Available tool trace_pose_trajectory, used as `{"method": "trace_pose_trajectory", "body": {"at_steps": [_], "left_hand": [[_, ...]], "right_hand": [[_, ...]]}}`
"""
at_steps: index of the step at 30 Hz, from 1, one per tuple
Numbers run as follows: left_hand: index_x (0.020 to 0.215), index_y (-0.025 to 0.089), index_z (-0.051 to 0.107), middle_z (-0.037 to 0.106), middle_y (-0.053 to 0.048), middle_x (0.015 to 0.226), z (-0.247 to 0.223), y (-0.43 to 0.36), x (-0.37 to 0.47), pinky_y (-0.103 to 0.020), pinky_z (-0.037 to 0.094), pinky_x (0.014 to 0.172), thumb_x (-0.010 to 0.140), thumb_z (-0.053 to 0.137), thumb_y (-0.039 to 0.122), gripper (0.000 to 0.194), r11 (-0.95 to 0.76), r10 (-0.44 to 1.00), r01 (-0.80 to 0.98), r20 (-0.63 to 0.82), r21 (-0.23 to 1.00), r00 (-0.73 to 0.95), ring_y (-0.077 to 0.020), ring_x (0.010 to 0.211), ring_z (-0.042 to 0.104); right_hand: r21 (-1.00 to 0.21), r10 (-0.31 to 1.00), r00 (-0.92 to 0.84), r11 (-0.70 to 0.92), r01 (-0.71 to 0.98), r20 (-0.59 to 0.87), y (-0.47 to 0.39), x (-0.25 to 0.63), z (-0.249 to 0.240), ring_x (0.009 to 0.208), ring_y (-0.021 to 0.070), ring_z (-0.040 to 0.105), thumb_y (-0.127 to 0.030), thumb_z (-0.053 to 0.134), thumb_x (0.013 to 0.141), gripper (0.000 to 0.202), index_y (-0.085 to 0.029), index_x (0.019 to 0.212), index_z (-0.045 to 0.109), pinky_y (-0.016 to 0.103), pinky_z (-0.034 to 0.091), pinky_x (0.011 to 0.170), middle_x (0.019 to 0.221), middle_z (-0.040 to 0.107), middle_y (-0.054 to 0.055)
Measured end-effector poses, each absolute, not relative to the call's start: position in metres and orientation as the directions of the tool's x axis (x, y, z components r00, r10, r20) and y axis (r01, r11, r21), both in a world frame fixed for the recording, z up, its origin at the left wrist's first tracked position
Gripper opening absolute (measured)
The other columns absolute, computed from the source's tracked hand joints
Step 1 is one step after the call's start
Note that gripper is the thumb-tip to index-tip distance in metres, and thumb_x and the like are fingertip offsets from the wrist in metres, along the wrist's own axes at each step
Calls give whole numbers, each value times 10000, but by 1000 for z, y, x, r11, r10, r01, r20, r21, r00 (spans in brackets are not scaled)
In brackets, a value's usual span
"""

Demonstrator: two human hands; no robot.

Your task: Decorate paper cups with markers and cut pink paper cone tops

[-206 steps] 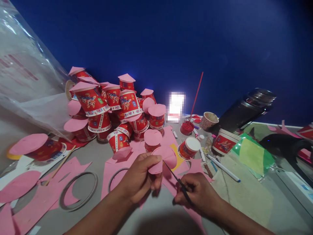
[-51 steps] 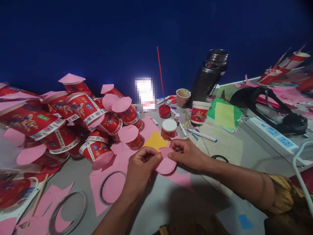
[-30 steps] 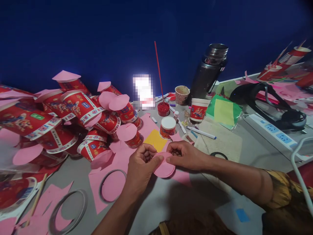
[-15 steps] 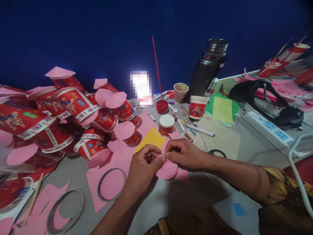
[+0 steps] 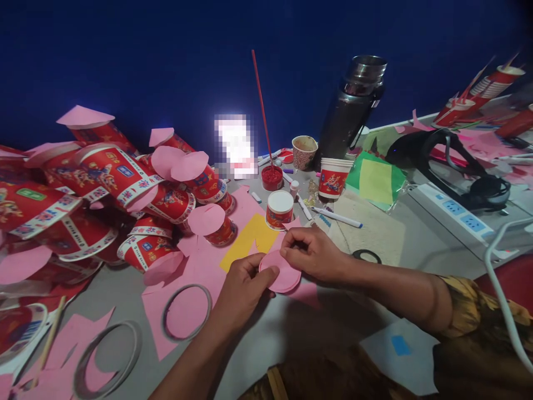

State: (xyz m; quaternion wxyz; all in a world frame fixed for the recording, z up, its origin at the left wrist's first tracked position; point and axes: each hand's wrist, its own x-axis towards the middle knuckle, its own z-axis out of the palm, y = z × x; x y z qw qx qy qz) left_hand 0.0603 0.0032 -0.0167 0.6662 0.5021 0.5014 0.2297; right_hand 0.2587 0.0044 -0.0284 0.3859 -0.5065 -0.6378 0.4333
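Between my hands are pink paper circles, seemingly more than one layer, stacked with edges slightly offset. My left hand pinches them at the left edge, thumb on top and fingers underneath. At the upper right edge my right hand grips them between thumb and curled fingers. Just beyond my hands lie a yellow paper piece and a large pink paper sheet with ragged edges. A small red paper cup stands upside down behind them, its white base up.
Many red cups with pink paper discs are heaped at left. Two tape rolls lie in front. At the back stand a red pot with a stick, a dark flask and cups. A power strip sits right.
My fingers have moved apart along the pink circles, which now lie flatter and show more of their face. The whole view has shifted slightly.
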Motion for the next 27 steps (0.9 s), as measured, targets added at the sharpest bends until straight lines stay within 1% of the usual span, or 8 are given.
{"method": "trace_pose_trajectory", "body": {"at_steps": [3,7,10,12,17,19,24,27], "left_hand": [[708,177,630,613,-20,694,-21,2,61,-289,432,628,742,739,467,311,386,817,227,-445,894,367,-156,649,509],[691,180,623,530,15,625,-24,1,60,-273,354,577,741,722,466,307,368,830,252,-438,895,346,-129,584,438],[627,191,585,451,34,596,-22,0,61,-270,310,573,754,699,443,304,285,866,307,-382,908,324,-120,584,376],[595,192,584,433,34,594,-20,0,61,-270,298,582,764,692,427,310,227,888,328,-333,917,318,-124,606,356],[745,170,764,597,0,665,-15,2,63,-271,351,603,768,756,443,274,222,919,271,-294,937,263,-145,646,448],[742,167,768,600,-1,659,-15,2,63,-268,342,590,753,785,460,293,240,921,252,-302,937,246,-141,636,445],[679,163,739,550,13,603,-15,3,63,-266,323,568,743,790,490,337,274,915,237,-329,932,235,-126,599,411],[682,154,753,573,3,612,-15,3,61,-265,330,573,733,793,503,355,281,917,236,-333,930,218,-128,605,426]], "right_hand": [[-928,978,-185,151,341,91,3,258,-30,545,95,416,-281,616,835,144,-196,718,614,230,303,524,606,523,-54],[-903,973,-193,195,382,129,1,257,-31,545,97,426,-261,619,841,142,-197,714,613,232,311,535,614,548,-47],[-883,967,-201,226,412,154,0,257,-30,562,103,439,-238,626,839,144,-200,703,601,237,325,558,623,564,-39],[-870,963,-209,247,427,170,0,256,-29,575,107,446,-217,628,836,142,-201,698,599,242,338,576,629,574,-35],[-874,966,-207,231,428,154,-1,256,-31,571,103,447,-208,647,835,103,-195,732,640,242,348,579,640,589,-40],[-885,969,-210,211,415,132,-1,256,-32,566,100,440,-215,648,832,101,-191,734,647,240,340,568,631,583,-44],[-916,974,-220,137,377,56,-1,255,-31,564,99,426,-241,642,845,109,-185,753,656,238,312,540,621,563,-47],[-939,968,-250,67,339,-22,0,255,-28,565,98,402,-285,655,857,132,-181,776,656,238,294,520,616,521,-56]]}}
